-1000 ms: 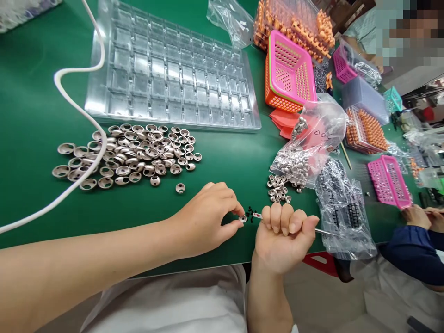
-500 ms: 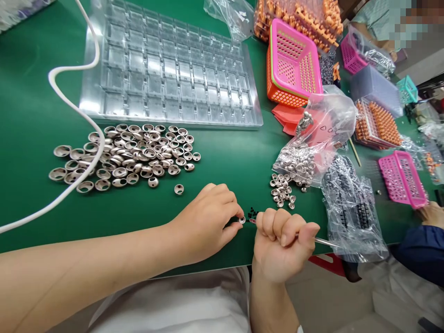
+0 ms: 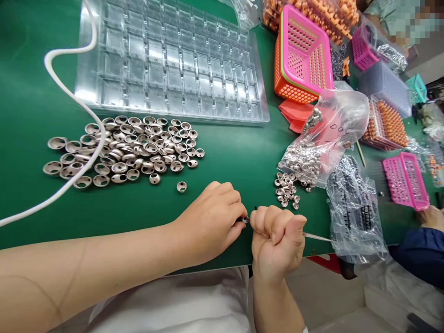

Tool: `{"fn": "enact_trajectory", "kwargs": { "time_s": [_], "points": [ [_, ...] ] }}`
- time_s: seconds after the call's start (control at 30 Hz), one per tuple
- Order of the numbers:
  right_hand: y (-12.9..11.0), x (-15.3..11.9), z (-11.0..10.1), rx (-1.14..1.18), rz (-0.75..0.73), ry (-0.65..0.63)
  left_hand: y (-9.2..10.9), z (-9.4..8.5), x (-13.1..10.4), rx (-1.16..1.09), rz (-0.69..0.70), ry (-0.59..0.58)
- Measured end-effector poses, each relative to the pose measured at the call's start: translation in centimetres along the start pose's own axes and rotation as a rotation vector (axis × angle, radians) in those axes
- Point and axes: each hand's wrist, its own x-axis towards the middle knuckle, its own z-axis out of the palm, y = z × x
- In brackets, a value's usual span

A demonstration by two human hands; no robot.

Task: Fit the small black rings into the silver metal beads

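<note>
My left hand [image 3: 217, 217] is closed, pinching a small silver metal ring-shaped part [image 3: 245, 219] between thumb and forefinger just above the green table. Close beside it, my right hand [image 3: 277, 238] makes a fist around a thin metal tool [image 3: 317, 237], whose tapering end sticks out to the right past the thumb. The tool's other end is hidden by my fingers near the pinched part, so its kind is unclear. Larger silver rings [image 3: 128, 148] lie in a wide pile to the left, with one ring [image 3: 181, 187] apart. Smaller silver parts [image 3: 287, 190] lie beyond my right hand.
A clear compartment tray [image 3: 173, 118] lies at the back, and a white cable [image 3: 65, 90] crosses the left side. Stacked baskets [image 3: 305, 95], an open plastic bag [image 3: 350, 106] and a bag of black parts [image 3: 350, 208] stand rightward. Another person's hand [image 3: 432, 216] is at the right edge.
My right hand has moved slightly left, closing the gap to the silver part in my left fingers. The small black pieces between the hands are now mostly hidden. The view has shifted a little.
</note>
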Motion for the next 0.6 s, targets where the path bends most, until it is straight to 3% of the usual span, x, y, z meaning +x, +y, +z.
{"fn": "enact_trajectory", "kwargs": {
  "time_s": [0.6],
  "points": [
    [0.24,-0.22,0.23,-0.017,0.0,-0.027,0.07,-0.13,-0.05,-0.005,-0.01,0.0]
  ]
}}
